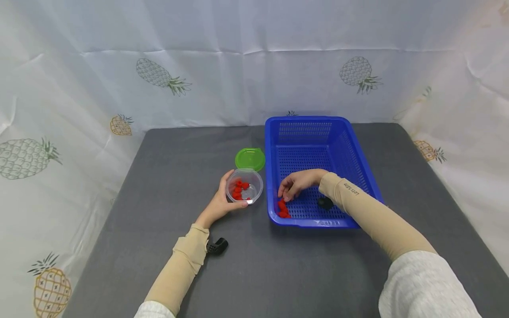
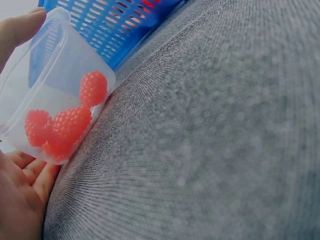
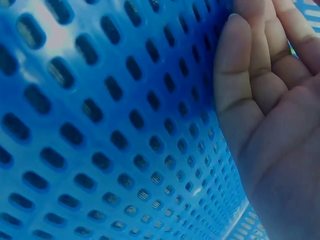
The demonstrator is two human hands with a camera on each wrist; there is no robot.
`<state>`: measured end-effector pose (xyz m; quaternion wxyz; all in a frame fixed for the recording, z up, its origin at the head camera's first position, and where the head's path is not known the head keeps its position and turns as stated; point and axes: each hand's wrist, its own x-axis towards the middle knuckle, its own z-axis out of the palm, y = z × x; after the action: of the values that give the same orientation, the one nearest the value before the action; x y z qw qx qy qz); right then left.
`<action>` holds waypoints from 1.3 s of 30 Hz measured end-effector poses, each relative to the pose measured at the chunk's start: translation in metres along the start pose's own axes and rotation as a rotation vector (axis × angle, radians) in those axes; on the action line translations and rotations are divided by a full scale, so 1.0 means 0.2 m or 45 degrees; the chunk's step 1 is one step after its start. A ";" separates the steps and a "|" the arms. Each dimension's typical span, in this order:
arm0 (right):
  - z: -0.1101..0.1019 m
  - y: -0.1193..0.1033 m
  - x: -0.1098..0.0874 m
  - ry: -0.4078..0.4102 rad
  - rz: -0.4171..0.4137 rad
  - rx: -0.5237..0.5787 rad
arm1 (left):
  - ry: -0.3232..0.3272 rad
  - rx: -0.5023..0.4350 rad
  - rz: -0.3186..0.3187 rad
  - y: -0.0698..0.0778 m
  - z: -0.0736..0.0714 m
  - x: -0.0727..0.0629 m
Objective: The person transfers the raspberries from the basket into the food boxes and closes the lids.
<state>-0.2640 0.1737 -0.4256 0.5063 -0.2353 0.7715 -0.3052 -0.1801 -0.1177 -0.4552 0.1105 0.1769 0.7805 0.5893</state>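
Observation:
My left hand [image 1: 222,196] holds a clear plastic tub [image 1: 257,194] on the table, thumb and fingers spread to either side of its rim. Several red raspberries [image 2: 72,125] lie inside the tub. My right hand [image 1: 300,182] reaches down into a blue perforated basket [image 1: 363,165], its fingers bent toward the near left corner. More raspberries [image 1: 284,214] lie in that corner, the uppermost right at the fingertips. In the right wrist view the palm and fingers are beside the basket's slotted wall, and the fingertips are partly cut off. I cannot tell whether they pinch a raspberry.
A green lid [image 1: 250,159] lies behind the tub, close to the basket's left wall. Black wrist cameras stick out by the left forearm [image 1: 217,246] and under the right wrist [image 1: 325,203]. The grey table [image 1: 254,274] ends at a white pineapple-print curtain [image 1: 246,88].

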 end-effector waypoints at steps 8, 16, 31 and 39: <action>0.01 -0.01 0.00 0.041 -0.001 -0.060 | -0.012 0.012 0.008 0.01 -0.01 0.00; 0.02 -0.02 0.02 0.079 -0.008 -0.147 | 0.000 0.008 0.009 0.01 -0.01 0.01; 0.00 -0.04 -0.03 0.110 -0.034 -0.190 | -0.007 0.009 -0.006 -0.01 0.00 -0.01; -0.02 -0.06 -0.08 0.129 -0.059 -0.158 | -0.009 0.002 0.005 -0.01 0.00 -0.01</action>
<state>-0.2615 0.1764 -0.4057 0.4438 -0.2683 0.8079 -0.2798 -0.1793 -0.1191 -0.4566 0.1118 0.1807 0.7803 0.5882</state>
